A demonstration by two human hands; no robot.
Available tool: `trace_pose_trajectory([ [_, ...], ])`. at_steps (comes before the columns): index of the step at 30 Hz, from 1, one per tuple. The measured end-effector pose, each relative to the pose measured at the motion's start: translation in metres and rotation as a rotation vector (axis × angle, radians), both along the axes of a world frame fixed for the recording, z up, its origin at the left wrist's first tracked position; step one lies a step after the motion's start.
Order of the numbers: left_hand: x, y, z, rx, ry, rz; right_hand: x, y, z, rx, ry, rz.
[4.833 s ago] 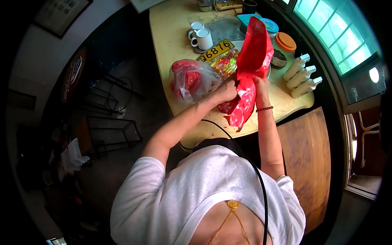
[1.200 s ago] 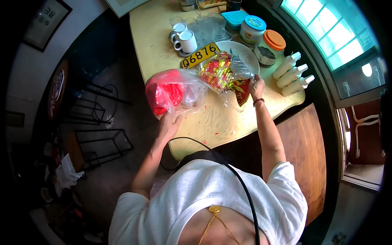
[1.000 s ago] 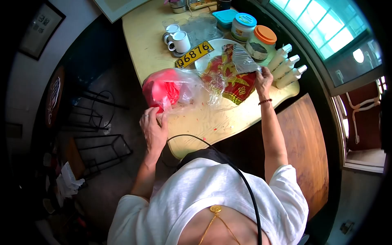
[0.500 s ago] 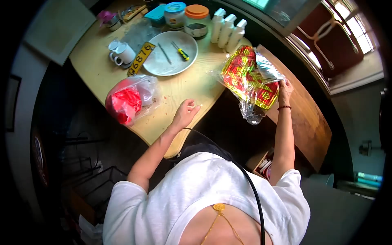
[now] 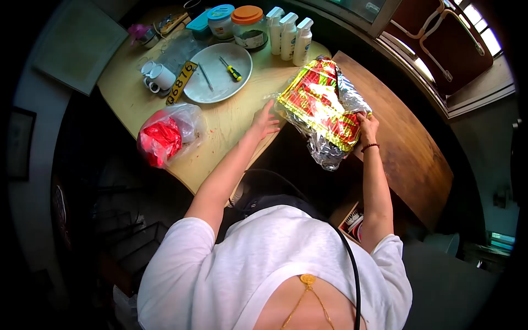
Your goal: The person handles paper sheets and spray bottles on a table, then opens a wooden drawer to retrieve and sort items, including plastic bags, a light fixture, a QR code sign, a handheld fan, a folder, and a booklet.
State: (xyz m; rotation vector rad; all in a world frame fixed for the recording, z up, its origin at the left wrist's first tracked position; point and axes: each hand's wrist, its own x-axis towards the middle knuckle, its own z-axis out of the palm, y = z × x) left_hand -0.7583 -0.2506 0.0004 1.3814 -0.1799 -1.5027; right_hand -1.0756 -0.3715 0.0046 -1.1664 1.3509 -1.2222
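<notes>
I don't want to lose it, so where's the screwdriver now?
In the head view, upper left of centre, the screwdriver lies on the white plate, right of a thin rod and beyond the left hand.

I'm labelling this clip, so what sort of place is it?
Hard to be sure, but probably a home or small café: mugs, lidded jars and a plate share one table.

A bare strip of worktop (image 5: 231, 129) leaves a low path between the plastic bag (image 5: 159, 140) and the plate (image 5: 213, 95). Behind the plate, the orange-lidded jar (image 5: 250, 34) and three bottles (image 5: 288, 38) wall off the back edge. The foil wrapper (image 5: 319, 104) blocks the direct way between left hand (image 5: 265, 122) and right hand (image 5: 368, 127).
</notes>
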Motion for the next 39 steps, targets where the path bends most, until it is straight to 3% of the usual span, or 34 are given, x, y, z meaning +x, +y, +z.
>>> trace_pose_trajectory([
  [2,0.005,0.003,-0.001,0.006,-0.053,0.016,0.005,-0.006,0.011,-0.132,0.117,0.108],
  [4,0.008,0.014,-0.006,0.025,-0.101,0.035,0.012,-0.007,0.032,-0.206,0.063,0.226],
  [6,0.009,0.025,-0.012,0.017,-0.405,0.075,0.017,-0.008,0.053,-0.355,0.082,0.375],
  [11,0.014,0.042,-0.009,-0.058,-0.531,0.044,0.04,0.027,0.154,-0.484,0.342,0.635],
  [13,0.012,0.044,-0.01,-0.08,-0.596,0.034,0.045,0.04,0.18,-0.685,0.361,0.69],
  [15,0.003,0.046,-0.002,-0.166,-0.708,0.117,0.046,0.045,0.181,-0.686,0.38,0.664],
  [17,0.0,0.046,0.002,-0.307,-0.701,0.119,0.05,0.053,0.18,-0.755,0.594,0.898],
  [19,-0.007,0.048,-0.007,-0.331,-0.7,0.268,0.046,0.054,0.174,-0.806,0.651,0.847],
  [21,-0.017,0.052,0.009,-0.315,-0.888,0.348,0.038,0.054,0.174,-0.683,0.504,0.677],
  [23,-0.033,0.057,0.033,-0.439,-1.3,0.345,0.036,0.056,0.167,-0.695,0.675,0.701],
  [25,-0.055,0.055,0.076,-0.732,-1.472,0.168,0.032,0.056,0.163,-0.652,0.775,0.697],
  [27,-0.077,0.047,0.104,-0.862,-1.512,-0.202,0.029,0.058,0.173,-0.643,0.76,0.719],
  [29,-0.092,0.031,0.107,-0.952,-1.627,-0.242,0.023,0.056,0.178,-0.641,0.737,0.735],
  [30,-0.092,0.02,0.101,-0.971,-1.626,-0.248,0.018,0.052,0.178,-0.581,0.697,0.733],
  [32,-0.092,-0.002,0.08,-0.759,-0.937,-0.494,0.005,0.044,0.18,-0.518,0.662,0.709],
  [35,-0.101,-0.012,0.098,-0.756,-1.01,-0.495,-0.017,0.04,0.186,-0.598,0.824,0.49],
  [37,-0.1,-0.017,0.1,-0.773,-0.978,-0.504,-0.031,0.044,0.192,-0.945,0.906,0.093],
  [39,-0.095,-0.03,0.084,-0.726,-0.748,-0.482,-0.047,0.047,0.183,-1.06,0.917,-0.085],
])
